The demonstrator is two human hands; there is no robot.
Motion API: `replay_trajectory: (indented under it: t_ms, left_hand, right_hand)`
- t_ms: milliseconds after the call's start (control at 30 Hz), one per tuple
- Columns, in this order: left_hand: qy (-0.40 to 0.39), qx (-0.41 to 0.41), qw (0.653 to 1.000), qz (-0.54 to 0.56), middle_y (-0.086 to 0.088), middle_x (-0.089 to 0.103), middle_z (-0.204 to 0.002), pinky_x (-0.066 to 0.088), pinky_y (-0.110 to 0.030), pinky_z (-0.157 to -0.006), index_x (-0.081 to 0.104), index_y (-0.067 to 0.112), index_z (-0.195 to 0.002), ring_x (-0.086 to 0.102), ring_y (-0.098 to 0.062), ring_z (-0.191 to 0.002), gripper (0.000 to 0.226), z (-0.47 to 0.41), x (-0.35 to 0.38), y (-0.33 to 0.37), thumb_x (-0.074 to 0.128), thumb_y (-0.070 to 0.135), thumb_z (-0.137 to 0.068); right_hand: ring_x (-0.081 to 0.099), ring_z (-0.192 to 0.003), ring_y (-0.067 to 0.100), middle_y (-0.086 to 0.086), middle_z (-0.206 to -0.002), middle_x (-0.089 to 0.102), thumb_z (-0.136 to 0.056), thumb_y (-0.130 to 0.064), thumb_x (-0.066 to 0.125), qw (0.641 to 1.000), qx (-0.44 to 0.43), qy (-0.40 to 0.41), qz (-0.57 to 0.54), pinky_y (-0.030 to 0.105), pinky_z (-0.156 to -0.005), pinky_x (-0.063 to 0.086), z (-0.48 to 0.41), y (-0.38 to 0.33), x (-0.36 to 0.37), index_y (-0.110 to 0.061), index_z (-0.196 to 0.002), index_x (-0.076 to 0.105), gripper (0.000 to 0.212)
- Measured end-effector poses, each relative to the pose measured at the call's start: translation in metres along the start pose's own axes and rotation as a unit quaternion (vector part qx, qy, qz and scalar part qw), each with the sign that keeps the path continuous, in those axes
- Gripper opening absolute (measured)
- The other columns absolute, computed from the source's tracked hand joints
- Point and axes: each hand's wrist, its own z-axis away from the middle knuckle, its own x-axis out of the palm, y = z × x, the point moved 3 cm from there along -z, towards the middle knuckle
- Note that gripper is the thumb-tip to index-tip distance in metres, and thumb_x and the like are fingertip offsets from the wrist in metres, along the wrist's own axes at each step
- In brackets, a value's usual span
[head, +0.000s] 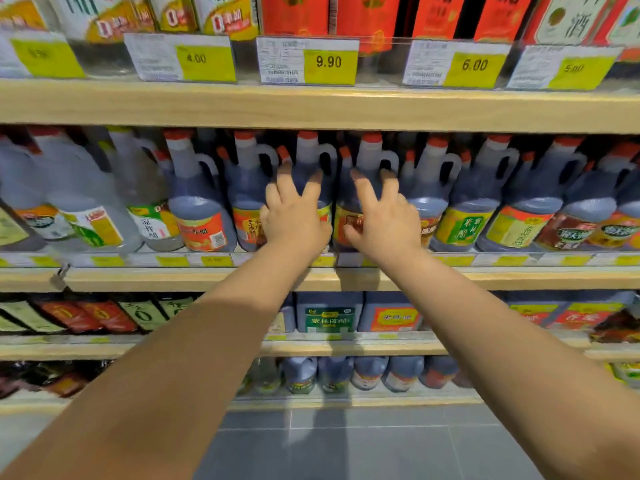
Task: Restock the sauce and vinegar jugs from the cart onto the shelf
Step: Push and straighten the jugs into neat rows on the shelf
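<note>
A row of dark vinegar and sauce jugs with red caps and side handles fills the middle shelf (346, 277). My left hand (294, 213) lies with spread, straight fingers against the front of one dark jug (311, 157). My right hand (382, 216) presses the same way on the neighbouring dark jug (370, 154), fingers splayed upward. Both jugs stand upright at the shelf's front. The cart is out of view.
Clear jugs (86, 202) stand at the left of the same shelf. Above, a shelf edge carries yellow price tags (329, 62) and boxed bottles. Lower shelves hold squarer jugs (329, 313) and small jugs (367, 372). Grey floor tiles (346, 445) lie below.
</note>
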Motion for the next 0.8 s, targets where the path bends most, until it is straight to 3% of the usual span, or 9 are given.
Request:
replay_trajectory:
  t_ms: [100, 167, 267, 367, 433, 600, 800]
  left_hand:
    - [0.006, -0.010, 1.000, -0.021, -0.012, 0.000, -0.155, 0.018, -0.052, -0.110, 0.020, 0.042, -0.142, 0.003, -0.038, -0.141, 0.075, -0.013, 0.014, 0.008, 0.060, 0.046, -0.078]
    - [-0.010, -0.018, 0.999, -0.029, -0.013, 0.003, -0.156, 0.013, -0.057, -0.112, 0.013, 0.046, -0.143, 0.004, -0.042, -0.141, 0.081, -0.023, 0.020, 0.012, 0.060, 0.048, -0.077]
    - [-0.013, -0.048, 0.998, -0.045, -0.012, 0.006, -0.156, 0.015, -0.058, -0.109, 0.011, 0.049, -0.141, 0.010, -0.047, -0.140, 0.081, -0.032, 0.025, 0.018, 0.060, 0.050, -0.077]
    - [0.017, -0.058, 0.997, -0.039, -0.008, -0.003, -0.156, 0.018, -0.056, -0.106, 0.022, 0.047, -0.137, 0.001, -0.046, -0.141, 0.072, -0.040, 0.022, 0.021, 0.062, 0.051, -0.077]
    - [0.002, -0.062, 0.998, -0.033, -0.007, -0.004, -0.155, 0.011, -0.061, -0.108, 0.026, 0.045, -0.134, -0.002, -0.045, -0.142, 0.075, -0.048, 0.019, 0.022, 0.068, 0.051, -0.072]
    - [-0.028, -0.045, 0.996, -0.075, -0.006, -0.003, -0.152, 0.016, -0.055, -0.109, 0.025, 0.047, -0.130, 0.007, -0.046, -0.139, 0.083, -0.058, 0.014, 0.017, 0.071, 0.061, -0.062]
    - [-0.016, -0.031, 0.997, -0.073, -0.012, 0.004, -0.151, 0.021, -0.052, -0.108, 0.031, 0.037, -0.129, 0.011, -0.048, -0.137, 0.081, -0.057, 0.013, 0.019, 0.075, 0.051, -0.063]
  right_hand:
    - [0.060, -0.096, 0.037, 0.025, -0.150, 0.018, -0.078, -0.051, 0.063, 0.999, 0.000, -0.021, 0.028, 0.038, -0.068, 0.046, -0.011, 0.001, 0.011, -0.031, -0.147, 0.005, 0.092]
    - [0.060, -0.096, 0.035, 0.023, -0.153, 0.013, -0.077, -0.057, 0.062, 0.999, 0.009, -0.036, 0.037, 0.036, -0.068, 0.043, -0.016, 0.001, 0.015, -0.033, -0.148, -0.001, 0.098]
    - [0.060, -0.096, 0.035, 0.023, -0.151, 0.016, -0.075, -0.055, 0.066, 0.998, 0.013, -0.040, 0.047, 0.038, -0.077, 0.043, -0.016, 0.002, 0.017, -0.034, -0.147, 0.007, 0.095]
    - [0.061, -0.091, 0.032, 0.022, -0.147, 0.025, -0.076, -0.035, 0.070, 0.998, -0.001, -0.031, 0.059, 0.037, -0.080, 0.038, -0.016, 0.005, 0.015, -0.034, -0.143, 0.019, 0.085]
    - [0.062, -0.088, 0.030, 0.020, -0.144, 0.028, -0.075, -0.029, 0.071, 0.997, -0.007, -0.033, 0.068, 0.036, -0.079, 0.037, -0.018, 0.008, 0.015, -0.034, -0.143, 0.019, 0.085]
    - [0.062, -0.090, 0.033, 0.021, -0.144, 0.028, -0.075, -0.040, 0.071, 0.998, -0.023, -0.032, 0.056, 0.037, -0.081, 0.039, -0.018, 0.011, 0.016, -0.034, -0.142, 0.021, 0.084]
    - [0.061, -0.091, 0.035, 0.024, -0.142, 0.030, -0.070, -0.043, 0.074, 0.997, -0.035, -0.026, 0.064, 0.039, -0.083, 0.038, -0.020, 0.013, 0.020, -0.031, -0.142, 0.025, 0.088]
